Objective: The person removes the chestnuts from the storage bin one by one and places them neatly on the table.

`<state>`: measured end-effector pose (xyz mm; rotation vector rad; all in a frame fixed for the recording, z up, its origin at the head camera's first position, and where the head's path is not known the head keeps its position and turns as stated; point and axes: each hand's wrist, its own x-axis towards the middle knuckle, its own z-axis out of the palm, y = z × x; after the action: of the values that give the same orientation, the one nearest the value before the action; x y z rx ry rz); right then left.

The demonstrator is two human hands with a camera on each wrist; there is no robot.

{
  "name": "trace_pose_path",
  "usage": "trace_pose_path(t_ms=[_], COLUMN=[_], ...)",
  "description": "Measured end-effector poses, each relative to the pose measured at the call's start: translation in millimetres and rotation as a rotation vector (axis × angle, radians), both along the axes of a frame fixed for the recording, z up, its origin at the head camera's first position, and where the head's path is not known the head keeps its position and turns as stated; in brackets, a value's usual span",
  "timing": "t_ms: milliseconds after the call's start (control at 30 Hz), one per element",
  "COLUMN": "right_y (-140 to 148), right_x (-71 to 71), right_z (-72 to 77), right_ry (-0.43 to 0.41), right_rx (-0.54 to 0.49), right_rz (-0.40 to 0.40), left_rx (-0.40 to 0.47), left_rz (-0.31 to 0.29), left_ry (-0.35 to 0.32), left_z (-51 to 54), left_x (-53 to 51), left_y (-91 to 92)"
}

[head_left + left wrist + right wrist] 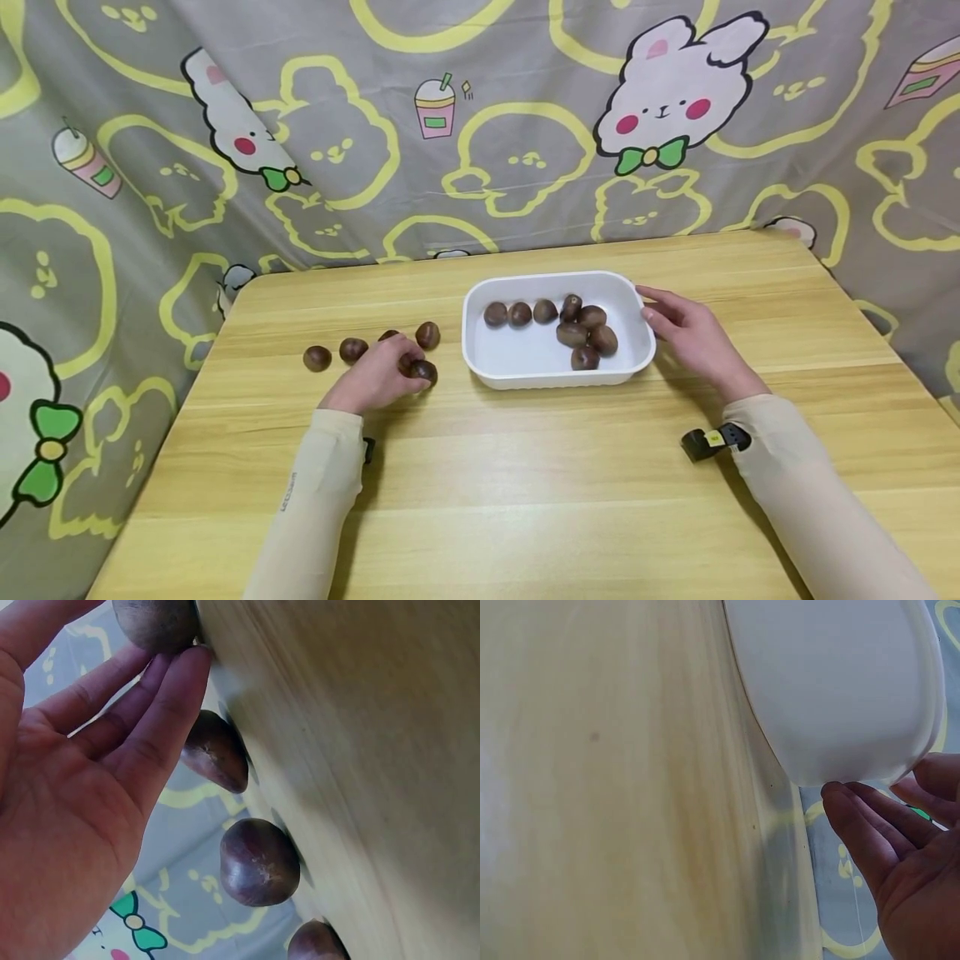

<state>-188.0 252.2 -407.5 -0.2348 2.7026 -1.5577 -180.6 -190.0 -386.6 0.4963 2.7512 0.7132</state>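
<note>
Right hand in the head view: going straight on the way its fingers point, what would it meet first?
The white tray, at the end wall nearest it. The right hand appears to touch that end, though the exact contact is hard to judge.

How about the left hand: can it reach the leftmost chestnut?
Probably yes: the leftmost chestnut lies uncovered on the table, near the left hand, though that hand pinches another chestnut.
</note>
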Motion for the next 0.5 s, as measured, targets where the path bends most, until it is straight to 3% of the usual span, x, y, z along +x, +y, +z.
trace_pose_path(t_ms=[300,500], right_y=[-0.5,0.6], right_x=[0.6,0.9], right_z=[0.4,-0.5], right_ry=[-0.019,-0.007], right_rx=[0.007,0.012], right_rz=[-0.008,0.002], left_rx=[0.002,-0.01], left_rz=[-0.022,0.034], left_ry=[0.002,-0.009], left_z=[1.0,6.6], left_x=[1.6,2.0], left_y=[-1.5,-4.5])
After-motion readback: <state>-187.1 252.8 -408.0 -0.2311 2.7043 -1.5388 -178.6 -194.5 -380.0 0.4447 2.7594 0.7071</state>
